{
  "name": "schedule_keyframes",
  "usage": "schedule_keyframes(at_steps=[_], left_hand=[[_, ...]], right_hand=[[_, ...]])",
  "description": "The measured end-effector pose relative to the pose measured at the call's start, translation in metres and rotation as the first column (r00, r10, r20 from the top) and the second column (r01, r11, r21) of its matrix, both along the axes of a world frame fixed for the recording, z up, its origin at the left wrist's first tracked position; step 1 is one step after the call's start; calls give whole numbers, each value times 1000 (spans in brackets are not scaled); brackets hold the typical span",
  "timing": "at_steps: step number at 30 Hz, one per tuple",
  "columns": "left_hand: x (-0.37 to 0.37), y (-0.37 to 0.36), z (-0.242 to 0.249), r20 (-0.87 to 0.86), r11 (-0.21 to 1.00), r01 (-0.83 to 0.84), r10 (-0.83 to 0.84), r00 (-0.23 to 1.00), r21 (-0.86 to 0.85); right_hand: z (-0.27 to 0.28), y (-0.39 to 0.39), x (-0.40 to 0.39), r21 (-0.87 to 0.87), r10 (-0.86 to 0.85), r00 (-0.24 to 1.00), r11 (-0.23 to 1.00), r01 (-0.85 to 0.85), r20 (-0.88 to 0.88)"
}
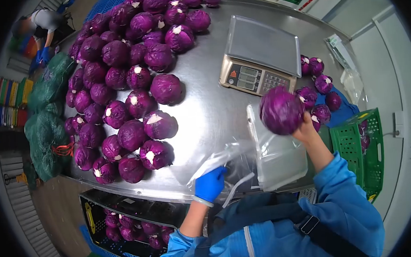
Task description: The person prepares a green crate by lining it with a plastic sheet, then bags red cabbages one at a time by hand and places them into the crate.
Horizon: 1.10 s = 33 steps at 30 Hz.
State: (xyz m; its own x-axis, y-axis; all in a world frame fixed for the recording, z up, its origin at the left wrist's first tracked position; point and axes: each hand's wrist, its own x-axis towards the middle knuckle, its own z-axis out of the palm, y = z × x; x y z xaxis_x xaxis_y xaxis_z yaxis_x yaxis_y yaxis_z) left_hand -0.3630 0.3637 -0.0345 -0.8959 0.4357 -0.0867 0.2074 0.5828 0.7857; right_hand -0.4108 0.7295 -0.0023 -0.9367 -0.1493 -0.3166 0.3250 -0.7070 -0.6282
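My right hand [304, 130] grips a red cabbage [280, 110] from its right side and holds it up in front of the scale. The cabbage is slightly blurred. Nearer the table's front edge, my left hand [210, 184], in a blue glove, is closed on a clear plastic bag [221, 156]; its fingertips are partly hidden. Between the hands lies a stack of flat clear bags [279, 159]. Beyond the raised cabbage stands a digital scale [262, 45], its flat plate bare.
A large heap of red cabbages [116, 54] covers the table's left side. More red cabbages [323, 83] lie right of the scale. A green crate [350, 143] stands at right, a black crate [90, 213] below the front edge. Green net sacks [50, 133] hang left. Another person [44, 25] bends far left.
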Motion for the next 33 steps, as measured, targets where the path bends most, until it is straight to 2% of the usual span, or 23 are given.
schedule_keyframes(at_steps=[2,3,4,6,8,10,12,13,16,17,20,21,22,23,24,25,28,29,31,33], left_hand=[[-10,11,20,27,995,-20,17,999,101],[-14,15,23,-64,995,72,-76,995,-68],[-11,22,20,-81,995,82,-86,993,-52],[-3,37,8,-111,994,104,-105,988,-20],[11,43,4,18,981,150,-153,988,125],[21,43,-1,130,957,154,-190,973,245],[34,38,-15,224,906,75,-183,957,416],[43,35,-20,275,869,26,-184,944,493],[70,55,-16,139,951,169,-210,968,260],[80,64,-12,212,970,177,-211,954,169],[86,70,-1,271,967,106,-169,948,230],[86,69,1,66,968,106,-124,990,228],[84,65,4,55,973,116,-129,990,197],[82,62,12,42,974,119,-129,991,193],[83,61,22,29,974,123,-131,991,189],[85,60,28,32,978,127,-134,990,164],[89,54,50,-9,987,131,-131,991,91],[89,48,61,-57,990,122,-118,991,69],[103,40,85,-176,999,47,-50,983,-23],[135,32,73,-305,995,-96,104,947,40]], right_hand=[[21,-6,43,-55,170,977,985,-165,127],[19,-17,66,-92,195,951,980,-178,242],[13,-34,86,-131,221,910,974,-186,351],[1,-71,108,-223,309,921,940,-258,237],[12,-99,120,-256,338,930,921,-294,147],[-3,-106,133,-143,264,935,961,-236,237],[-23,-110,143,-11,166,938,985,-171,304],[-27,-110,145,191,160,952,958,-213,260],[-11,-123,140,565,59,892,755,-333,448],[-29,-122,148,568,-9,872,762,-311,489],[-41,-110,170,601,172,922,714,-359,347],[-19,-107,169,665,202,939,665,-339,277],[-5,-104,165,906,243,965,378,-190,101],[6,-101,154,997,342,938,58,45,-62],[15,-99,144,918,478,860,-234,319,-178],[23,-104,130,835,500,815,-282,472,-292],[-23,-101,126,944,607,781,-322,75,145],[-24,-99,128,904,591,776,-173,390,-222],[3,-90,148,920,639,747,-158,358,-181],[21,-81,175,931,664,733,-159,330,-146]])
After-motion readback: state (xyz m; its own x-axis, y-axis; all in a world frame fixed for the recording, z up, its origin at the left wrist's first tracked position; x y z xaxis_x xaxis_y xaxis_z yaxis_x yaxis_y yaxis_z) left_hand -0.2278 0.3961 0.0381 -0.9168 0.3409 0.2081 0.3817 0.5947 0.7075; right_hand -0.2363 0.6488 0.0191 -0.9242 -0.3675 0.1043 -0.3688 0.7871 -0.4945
